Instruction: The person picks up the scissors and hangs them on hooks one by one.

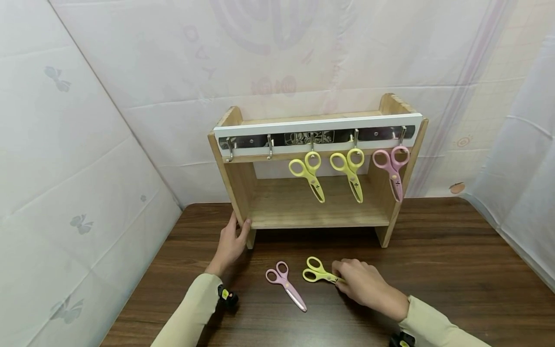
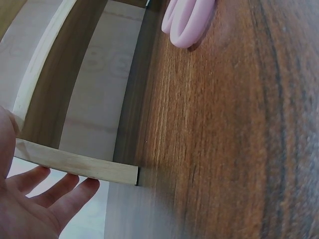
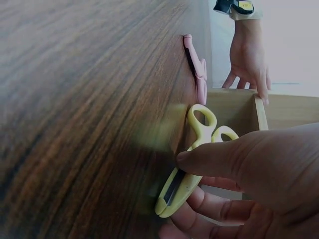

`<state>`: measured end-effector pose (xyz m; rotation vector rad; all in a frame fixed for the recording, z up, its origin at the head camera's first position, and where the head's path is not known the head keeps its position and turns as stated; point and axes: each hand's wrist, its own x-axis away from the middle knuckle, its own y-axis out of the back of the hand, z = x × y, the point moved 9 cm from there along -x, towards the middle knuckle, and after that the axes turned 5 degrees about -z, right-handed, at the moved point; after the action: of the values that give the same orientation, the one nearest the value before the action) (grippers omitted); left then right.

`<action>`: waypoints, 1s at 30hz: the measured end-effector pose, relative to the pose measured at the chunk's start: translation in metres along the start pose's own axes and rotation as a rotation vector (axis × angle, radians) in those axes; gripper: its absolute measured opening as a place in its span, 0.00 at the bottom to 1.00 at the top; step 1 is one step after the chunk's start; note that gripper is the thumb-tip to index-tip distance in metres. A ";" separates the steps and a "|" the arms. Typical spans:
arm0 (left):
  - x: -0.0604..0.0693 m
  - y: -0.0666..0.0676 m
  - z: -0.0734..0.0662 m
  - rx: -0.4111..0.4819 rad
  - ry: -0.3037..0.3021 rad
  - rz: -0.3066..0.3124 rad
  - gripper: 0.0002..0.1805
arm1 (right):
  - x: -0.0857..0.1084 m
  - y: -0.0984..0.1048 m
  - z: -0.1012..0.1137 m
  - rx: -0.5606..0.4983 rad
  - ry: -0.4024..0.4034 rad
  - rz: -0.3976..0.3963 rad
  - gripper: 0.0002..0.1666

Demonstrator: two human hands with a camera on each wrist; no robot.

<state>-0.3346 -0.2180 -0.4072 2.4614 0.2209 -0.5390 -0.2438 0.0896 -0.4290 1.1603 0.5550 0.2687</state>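
Note:
The right hand (image 1: 364,284) pinches yellow scissors (image 1: 315,271) by the blade end; in the right wrist view the thumb lies over the blades of these scissors (image 3: 203,130), with fingers beneath. At the lower left side of a wooden shelf (image 1: 318,224), the left hand (image 1: 231,243) grips the side panel, its thumb in front and fingers on the outer side, as the left wrist view shows at the panel edge (image 2: 75,162). Pink scissors (image 1: 287,285) lie on the table between the hands, handles toward the shelf.
On the shelf's hook rail (image 1: 277,140) hang two yellow scissors (image 1: 309,173) (image 1: 349,172) and pink scissors (image 1: 392,169) at the right end. The two leftmost hooks (image 1: 230,149) hold nothing. Patterned white cloth (image 1: 173,96) covers the walls behind and beside the dark wooden table (image 1: 451,260).

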 end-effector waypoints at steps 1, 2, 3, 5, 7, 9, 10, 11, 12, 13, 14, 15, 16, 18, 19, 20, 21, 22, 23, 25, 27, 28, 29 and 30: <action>0.000 0.000 0.000 0.001 0.001 0.001 0.30 | 0.000 0.000 0.000 0.002 0.000 -0.002 0.20; 0.000 0.000 0.000 0.002 0.001 0.003 0.30 | 0.000 0.000 0.000 0.003 0.002 -0.003 0.20; 0.000 0.000 0.000 0.002 0.001 0.003 0.30 | 0.000 0.001 0.000 0.005 0.006 -0.002 0.20; 0.000 0.000 -0.001 0.002 0.002 0.004 0.30 | 0.000 0.002 0.001 0.013 0.015 0.001 0.20; 0.000 0.000 -0.001 0.002 0.003 0.005 0.30 | 0.000 0.005 0.002 0.022 0.029 0.001 0.19; 0.000 0.000 -0.002 0.000 0.003 0.005 0.30 | -0.001 0.010 0.003 0.036 0.047 -0.005 0.19; 0.000 0.000 -0.002 -0.001 0.004 0.005 0.30 | -0.002 0.013 0.004 0.044 0.055 -0.011 0.19; 0.000 0.000 -0.002 -0.002 0.004 0.005 0.29 | -0.003 0.016 0.005 0.051 0.063 -0.019 0.19; 0.000 0.000 -0.002 -0.003 0.003 0.004 0.29 | -0.003 0.019 0.006 0.057 0.072 -0.026 0.19; 0.001 0.000 -0.001 -0.003 0.003 0.003 0.29 | -0.004 0.022 0.006 0.064 0.081 -0.034 0.19; 0.001 0.000 -0.001 -0.005 0.003 0.003 0.29 | -0.005 0.025 0.007 0.069 0.088 -0.039 0.19; 0.001 0.000 -0.001 -0.005 0.004 0.004 0.29 | -0.006 0.028 0.008 0.073 0.095 -0.044 0.19; 0.001 0.001 -0.001 -0.006 0.006 0.004 0.29 | -0.007 0.030 0.009 0.078 0.103 -0.049 0.19; 0.001 0.001 0.000 -0.006 0.008 0.005 0.29 | -0.009 0.035 0.010 0.086 0.117 -0.057 0.19; 0.001 0.001 0.001 -0.005 0.009 0.007 0.29 | -0.010 0.037 0.011 0.089 0.122 -0.062 0.18; 0.001 0.001 0.001 -0.004 0.010 0.008 0.29 | -0.011 0.039 0.012 0.091 0.128 -0.065 0.18; 0.001 0.001 0.001 -0.004 0.010 0.009 0.29 | -0.012 0.041 0.013 0.094 0.133 -0.070 0.18; 0.001 0.001 0.001 -0.002 0.009 0.008 0.29 | -0.013 0.043 0.015 0.098 0.137 -0.074 0.18; 0.001 0.001 0.001 -0.002 0.006 0.006 0.29 | -0.014 0.045 0.016 0.100 0.141 -0.078 0.17; 0.001 0.001 0.001 0.000 0.000 0.004 0.28 | -0.017 0.050 0.019 0.107 0.147 -0.089 0.17; 0.001 0.001 0.000 0.001 -0.006 0.004 0.28 | -0.019 0.055 0.022 0.111 0.155 -0.104 0.17; 0.001 0.001 0.000 0.003 -0.009 0.003 0.28 | -0.020 0.058 0.024 0.113 0.160 -0.112 0.16; 0.001 0.001 -0.001 0.003 -0.012 0.003 0.28 | -0.022 0.061 0.026 0.114 0.164 -0.121 0.16; 0.001 0.001 -0.001 0.004 -0.015 0.003 0.28 | -0.023 0.064 0.028 0.115 0.170 -0.132 0.16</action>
<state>-0.3335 -0.2178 -0.4065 2.4599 0.2099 -0.5563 -0.2431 0.0816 -0.3560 1.2130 0.8020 0.2254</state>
